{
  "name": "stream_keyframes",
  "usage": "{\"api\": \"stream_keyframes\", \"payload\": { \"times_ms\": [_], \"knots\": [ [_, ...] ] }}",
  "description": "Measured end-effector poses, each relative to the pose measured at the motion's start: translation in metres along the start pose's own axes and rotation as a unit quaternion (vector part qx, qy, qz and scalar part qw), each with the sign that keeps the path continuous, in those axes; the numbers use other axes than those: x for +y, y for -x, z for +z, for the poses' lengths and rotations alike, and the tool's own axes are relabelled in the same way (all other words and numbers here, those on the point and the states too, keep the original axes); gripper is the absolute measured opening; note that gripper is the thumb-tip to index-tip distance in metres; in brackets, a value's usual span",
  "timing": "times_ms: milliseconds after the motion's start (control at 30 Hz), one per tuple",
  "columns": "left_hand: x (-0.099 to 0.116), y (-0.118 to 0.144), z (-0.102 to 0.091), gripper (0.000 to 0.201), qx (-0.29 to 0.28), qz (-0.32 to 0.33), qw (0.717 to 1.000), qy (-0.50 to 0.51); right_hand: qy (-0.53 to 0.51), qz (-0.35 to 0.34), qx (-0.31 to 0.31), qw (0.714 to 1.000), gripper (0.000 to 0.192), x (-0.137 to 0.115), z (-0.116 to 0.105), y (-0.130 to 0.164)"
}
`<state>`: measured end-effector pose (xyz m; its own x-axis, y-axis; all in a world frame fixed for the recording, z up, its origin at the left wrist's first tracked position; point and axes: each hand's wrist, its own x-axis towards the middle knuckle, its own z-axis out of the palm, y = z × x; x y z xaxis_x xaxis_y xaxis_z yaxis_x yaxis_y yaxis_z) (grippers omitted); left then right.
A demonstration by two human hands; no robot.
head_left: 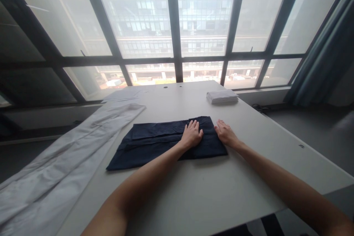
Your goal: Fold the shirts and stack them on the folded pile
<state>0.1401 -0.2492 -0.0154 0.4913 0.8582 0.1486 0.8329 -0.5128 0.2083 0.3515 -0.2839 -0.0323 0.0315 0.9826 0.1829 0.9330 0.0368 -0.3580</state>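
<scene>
A dark navy folded cloth [155, 142], perhaps a garment, lies flat across the middle of the white table [215, 191]. Creases run along its length, and its right part looks folded over. My left hand [191, 134] rests on top of it, right of centre, with fingers spread and palm down. At the cloth's right edge is my right hand [226, 133], fingers stretched out, its fingertips at or touching the border. Neither hand grips anything. Part of the cloth's front edge is hidden behind my left forearm.
A long white cloth [69, 155] with wrinkles lies along the table's left side, hanging toward the near left. At the far right sits a neat stack of folded white cloth [222, 97]. Large windows [146, 18] stand behind the table, and a blue-grey curtain [326, 48] hangs at right.
</scene>
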Motion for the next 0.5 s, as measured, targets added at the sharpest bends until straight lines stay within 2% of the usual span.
{"api": "stream_keyframes", "payload": {
  "times_ms": [167,500],
  "knots": [
    [0.000,0.000,-0.001,0.062,0.000,-0.001,1.000,0.002,-0.021,-0.071,-0.021,0.997,0.056,-0.007,0.003,0.000],
    [0.001,0.000,-0.001,0.061,0.001,-0.002,1.000,-0.003,-0.001,-0.075,-0.020,0.997,0.054,-0.012,-0.002,0.005]
  ]
}}
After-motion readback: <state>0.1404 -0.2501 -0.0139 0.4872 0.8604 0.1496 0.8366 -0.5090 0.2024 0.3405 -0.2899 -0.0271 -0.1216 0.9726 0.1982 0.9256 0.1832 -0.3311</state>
